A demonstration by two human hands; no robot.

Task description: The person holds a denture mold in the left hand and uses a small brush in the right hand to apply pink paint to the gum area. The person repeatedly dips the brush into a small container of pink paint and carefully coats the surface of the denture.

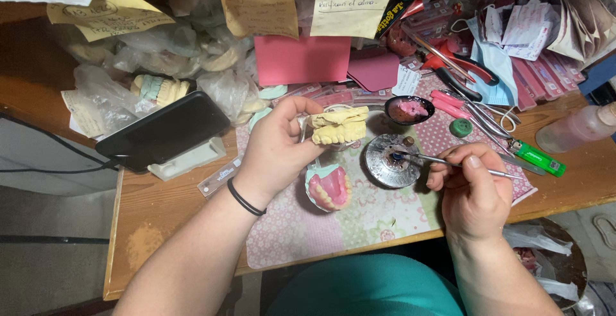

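- Head view looks down on a yellow plaster tooth model [338, 127], held up just above the counter [160, 207] in the left hand [276, 149]; that grip is pinched on the model's left end, thumb on top.
- Right hand [471, 191] has its grip pressed together around a thin metal tool [449, 162], whose tip reaches left to the middle of a round metal burner [388, 161].
- Just below the model, a pink denture on a pale base [328, 187] lies on the flowered pink mat [333, 226].
- Behind the burner, a small dark bowl of pink wax [409, 109] sits near the model.
- To the right lie a green lighter [538, 157], a green cap [460, 127] and red-handled pliers [459, 66].
- To the left, a black phone [163, 130] leans on a white stand, with plastic bags [212, 59] holding more casts behind it.
- Handwritten yellow notes [256, 1] hang from the shelf edge.
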